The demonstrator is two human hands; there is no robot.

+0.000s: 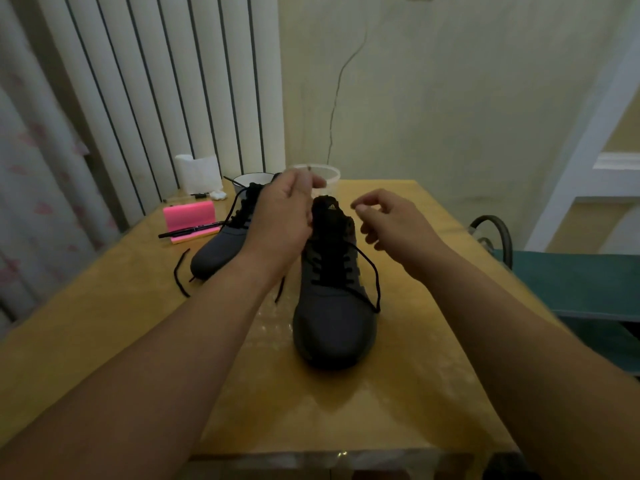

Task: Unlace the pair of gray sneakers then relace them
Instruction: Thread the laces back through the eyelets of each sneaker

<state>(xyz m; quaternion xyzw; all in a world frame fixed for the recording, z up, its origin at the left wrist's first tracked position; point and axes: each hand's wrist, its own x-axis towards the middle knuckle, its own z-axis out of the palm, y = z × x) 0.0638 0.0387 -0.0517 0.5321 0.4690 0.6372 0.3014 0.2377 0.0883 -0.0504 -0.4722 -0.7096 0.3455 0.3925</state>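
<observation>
2 gray sneakers are set on a yellow desk (398, 393). The near sneaker (332, 327) is placed at the middle, toe pointed toward the viewer, with its black tongue raised at the far end. The far sneaker (214, 251) is angled to its left, toe toward the near left. The left grip (284, 216) is held above the tongue of the near sneaker with its fingers curled inward; whether a lace is pinched inside cannot be told. The right grip (391, 223) is raised just right of the tongue, fingers loosely curled, thumb and forefinger tips brought close, and no lace is seen between them. A black lace end (372, 271) is trailed down the right side of the near sneaker onto the desk. Another lace end (178, 271) is laid on the desk left of the far sneaker. Farther left, a pink stand (188, 216) is crossed by a black pen (187, 232), and a dark bowl (251, 180) is seen behind.
</observation>
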